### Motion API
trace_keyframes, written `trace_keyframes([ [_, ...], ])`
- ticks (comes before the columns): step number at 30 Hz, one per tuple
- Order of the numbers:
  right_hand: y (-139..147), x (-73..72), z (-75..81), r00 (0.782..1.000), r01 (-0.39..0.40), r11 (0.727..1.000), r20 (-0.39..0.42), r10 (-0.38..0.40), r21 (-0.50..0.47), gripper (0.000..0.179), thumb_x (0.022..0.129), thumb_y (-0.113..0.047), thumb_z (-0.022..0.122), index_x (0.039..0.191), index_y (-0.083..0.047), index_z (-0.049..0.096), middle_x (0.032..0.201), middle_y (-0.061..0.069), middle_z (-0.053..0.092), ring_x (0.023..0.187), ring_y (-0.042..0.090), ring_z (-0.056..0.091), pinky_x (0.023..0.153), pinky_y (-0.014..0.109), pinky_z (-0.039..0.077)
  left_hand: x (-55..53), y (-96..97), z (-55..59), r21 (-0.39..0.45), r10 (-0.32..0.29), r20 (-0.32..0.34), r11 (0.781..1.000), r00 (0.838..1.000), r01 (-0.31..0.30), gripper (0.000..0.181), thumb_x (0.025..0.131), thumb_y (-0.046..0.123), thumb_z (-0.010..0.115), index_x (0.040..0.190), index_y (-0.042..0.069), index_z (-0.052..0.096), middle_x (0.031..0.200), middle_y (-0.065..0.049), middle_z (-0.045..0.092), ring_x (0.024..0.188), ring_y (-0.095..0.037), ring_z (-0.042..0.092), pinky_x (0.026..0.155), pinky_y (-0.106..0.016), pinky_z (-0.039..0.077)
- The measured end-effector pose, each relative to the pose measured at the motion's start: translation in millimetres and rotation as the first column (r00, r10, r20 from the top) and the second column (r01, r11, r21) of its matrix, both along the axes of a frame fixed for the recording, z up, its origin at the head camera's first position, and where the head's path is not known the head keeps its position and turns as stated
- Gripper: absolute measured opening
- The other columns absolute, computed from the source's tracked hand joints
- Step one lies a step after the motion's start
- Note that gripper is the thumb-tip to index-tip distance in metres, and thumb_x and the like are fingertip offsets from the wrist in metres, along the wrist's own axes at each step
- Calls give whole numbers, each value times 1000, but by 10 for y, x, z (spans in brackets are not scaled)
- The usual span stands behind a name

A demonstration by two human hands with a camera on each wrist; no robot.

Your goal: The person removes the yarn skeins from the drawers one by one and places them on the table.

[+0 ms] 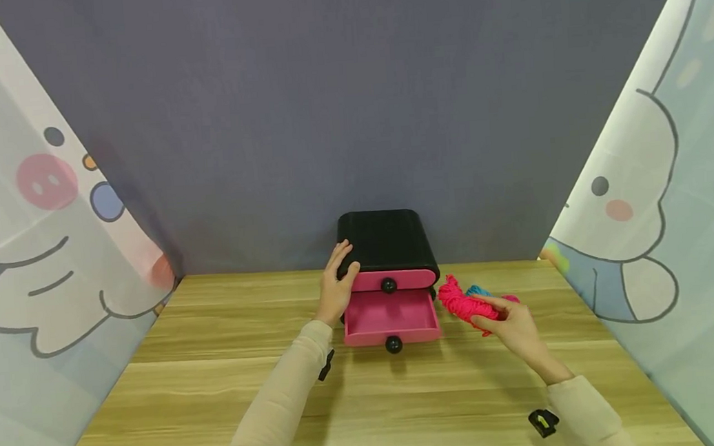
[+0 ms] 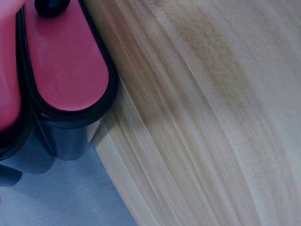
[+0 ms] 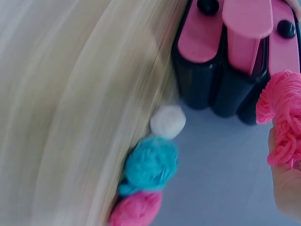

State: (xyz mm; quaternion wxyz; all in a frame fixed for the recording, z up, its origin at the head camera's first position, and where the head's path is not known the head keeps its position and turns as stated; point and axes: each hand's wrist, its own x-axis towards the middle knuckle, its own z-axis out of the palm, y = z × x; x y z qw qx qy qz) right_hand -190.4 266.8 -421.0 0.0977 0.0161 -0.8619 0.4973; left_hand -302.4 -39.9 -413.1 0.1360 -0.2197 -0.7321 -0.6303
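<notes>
A black mini drawer cabinet [image 1: 386,238] with pink drawers and round black knobs stands near the back of the table. Its middle drawer [image 1: 365,338] is pulled out, and no contents show inside. The top drawer [image 1: 367,282] and the bottom drawer [image 3: 202,35] are closed. My left hand [image 1: 335,290] rests against the cabinet's upper left edge, fingers extended along the side and thumb near the front. To the right of the open drawer, my right hand [image 1: 515,327] pinches a hot-pink yarn skein [image 1: 460,303] between thumb and fingers, held above the table.
Behind the held skein, a blue yarn ball [image 3: 151,162], a pink yarn ball [image 3: 136,209] and a white ball [image 3: 168,121] lie in a row along the table's back edge. A grey curtain [image 1: 374,111] hangs behind the wooden table [image 1: 231,384]. Printed cloths [image 1: 25,274] flank both sides.
</notes>
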Motion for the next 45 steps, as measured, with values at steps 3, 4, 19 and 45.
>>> trace_keyframes([
  [3,124,15,-12,999,47,999,6,-47,20,46,81,-14,69,123,1,57,97,20,67,63,-2,56,54,21,48,1,-1,2,15,-5,12,1000,1000,5,47,93,14,52,137,1,41,149,-14,28,142,-27,12,105,-53,30],
  [4,163,18,-14,998,60,998,8,-61,25,46,82,-15,69,123,2,57,97,19,67,64,-2,55,54,20,48,2,-3,4,21,-6,16,1000,1000,6,47,93,14,52,137,1,41,149,-14,28,142,-26,12,103,-53,32],
  [19,742,37,-173,970,227,966,64,-236,125,59,85,-37,64,131,-2,50,130,24,49,85,-24,36,66,9,43,8,6,-11,14,-7,28,1000,1000,7,47,94,18,52,137,4,41,149,-12,27,142,-23,13,103,-54,32],
  [45,1333,-193,-720,921,346,931,149,-361,118,55,88,-20,60,129,13,43,120,36,50,66,-16,45,58,11,46,21,28,-30,-12,21,-40,1000,999,-22,46,94,16,52,136,1,42,148,-16,29,141,-30,14,107,-54,24],
])
